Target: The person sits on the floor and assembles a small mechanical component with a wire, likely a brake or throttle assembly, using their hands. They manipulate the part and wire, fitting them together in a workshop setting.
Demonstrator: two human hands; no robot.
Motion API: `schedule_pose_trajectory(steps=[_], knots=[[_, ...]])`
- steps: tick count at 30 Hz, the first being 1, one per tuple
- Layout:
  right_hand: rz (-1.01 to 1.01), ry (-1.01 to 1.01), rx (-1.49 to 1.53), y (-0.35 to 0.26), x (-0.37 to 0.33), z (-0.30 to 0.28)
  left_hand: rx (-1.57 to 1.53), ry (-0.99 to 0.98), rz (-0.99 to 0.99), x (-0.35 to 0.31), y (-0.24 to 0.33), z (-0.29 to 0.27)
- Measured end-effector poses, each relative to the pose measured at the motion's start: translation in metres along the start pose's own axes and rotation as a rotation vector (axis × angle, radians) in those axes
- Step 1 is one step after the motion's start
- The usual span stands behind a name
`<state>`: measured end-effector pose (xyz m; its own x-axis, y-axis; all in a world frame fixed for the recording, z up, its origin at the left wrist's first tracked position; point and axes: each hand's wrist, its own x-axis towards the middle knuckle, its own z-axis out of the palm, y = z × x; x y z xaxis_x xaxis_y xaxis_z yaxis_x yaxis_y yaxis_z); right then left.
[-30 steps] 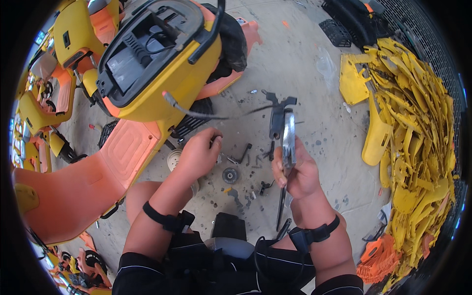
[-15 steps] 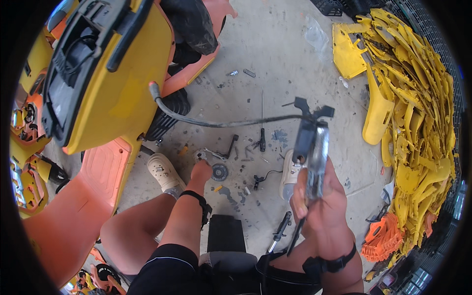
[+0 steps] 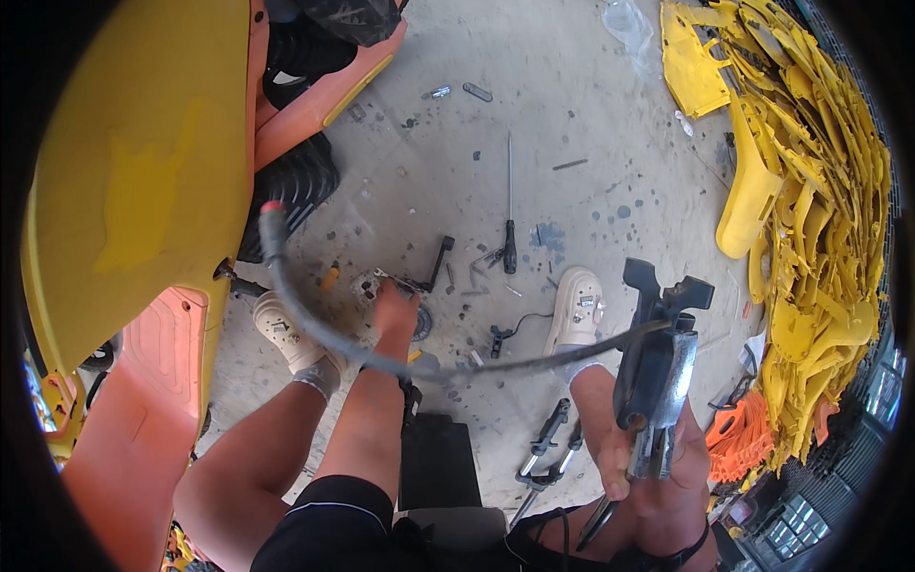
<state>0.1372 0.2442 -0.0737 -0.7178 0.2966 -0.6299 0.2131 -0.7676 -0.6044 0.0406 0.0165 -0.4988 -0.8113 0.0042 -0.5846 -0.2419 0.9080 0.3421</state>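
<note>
My right hand is closed around a black-and-silver metal bracket with two black lugs at its top. A grey cable runs from the bracket in a long curve to a red-tipped plug on the left. Below the same hand a thin dark tool points downward; its upper end is hidden. Down at the floor, my left hand has its fingers closed beside a silver wrench-like tool; what they grip is hidden. A dark round disc lies partly behind that hand.
A yellow-and-orange scooter body stands close on the left. Yellow plastic panels are heaped on the right above orange pieces. A screwdriver and a black fork-like part lie on the floor.
My right hand and the bracket have shifted right and lower in the view, and the cable now sags below them. My left hand stays low by the wrench-like tool. The whole view has shifted.
</note>
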Motion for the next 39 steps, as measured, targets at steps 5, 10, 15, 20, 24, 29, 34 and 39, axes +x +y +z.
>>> schedule_pose_trajectory(steps=[5, 10, 15, 20, 24, 29, 34, 39], knots=[[0.008, -0.019, 0.076, 0.005, 0.003, -0.009, 0.006, 0.025, 0.109, 0.014, -0.014, 0.011], [-0.019, 0.024, 0.044, 0.008, -0.001, -0.009, 0.056, -0.017, 0.245, 0.016, -0.021, 0.002], [-0.042, -0.001, -0.060, 0.006, -0.002, -0.006, 0.047, -0.033, 0.116, 0.023, -0.030, 0.010], [-0.069, 0.064, -0.093, 0.010, -0.005, -0.010, 0.091, -0.101, -0.036, 0.009, 0.003, -0.018], [0.001, 0.061, -0.015, 0.007, -0.007, -0.011, 0.133, -0.066, -0.001, 0.010, 0.001, -0.017], [0.002, 0.055, -0.056, 0.012, -0.010, -0.017, 0.094, -0.061, -0.049, 0.015, 0.003, -0.009], [-0.066, 0.096, -0.213, 0.013, -0.008, -0.006, 0.036, -0.051, -0.001, 0.027, -0.003, 0.001], [-0.016, 0.080, -0.193, 0.012, -0.008, -0.002, 0.018, -0.037, 0.055, 0.031, -0.012, 0.004]])
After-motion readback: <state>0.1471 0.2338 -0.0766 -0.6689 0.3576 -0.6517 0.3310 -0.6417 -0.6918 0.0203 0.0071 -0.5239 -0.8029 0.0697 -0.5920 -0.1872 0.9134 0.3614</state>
